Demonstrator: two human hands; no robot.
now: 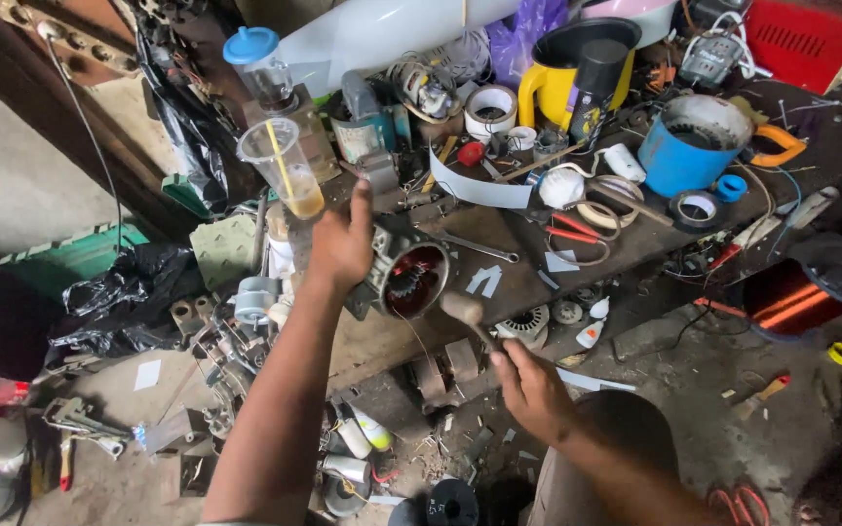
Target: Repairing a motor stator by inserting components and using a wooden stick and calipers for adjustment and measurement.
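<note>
My left hand (341,244) grips the grey housing of a motor stator (409,276) with copper-red windings, holding it on its side at the near edge of the dark workbench (509,229). My right hand (530,388) holds the handle of a small hammer (464,311); its blurred head is just right of the stator's open end.
A plastic cup with a straw (283,166), a blue container (690,146), a yellow jug (559,73), tape rolls (696,206), red-handled pliers (577,231) and a wrench (475,248) crowd the bench. A copper wire spool (784,300) sits at right. Metal parts and black bags litter the floor at left.
</note>
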